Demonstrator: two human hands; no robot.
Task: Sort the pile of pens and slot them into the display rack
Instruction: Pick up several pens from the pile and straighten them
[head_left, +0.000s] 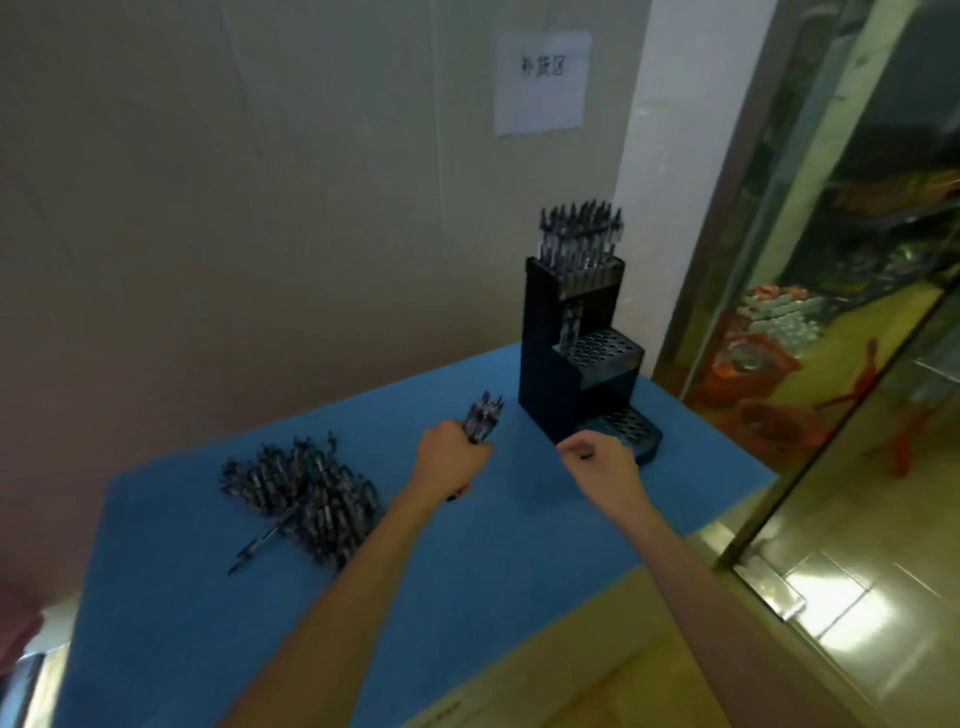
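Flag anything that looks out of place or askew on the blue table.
One pen lies apart at the near edge of the pile of pens, pointing away from the rest. In the display rack, the top tier is full, the middle tier holds only a pen or two at its back left, and the bottom tier looks empty.

Two forearms enter from the lower edge of the head view, each ending in a hand. Left hand (453, 453): bare, no glove, ring, watch or wristband visible. Right hand (602, 465): bare, likewise unadorned on the visible back and wrist. Both forearms are uncovered from the wrist back to the frame edge; no cuff or sleeve hem shows along either. Nails and finer surface detail are too blurred to make out.
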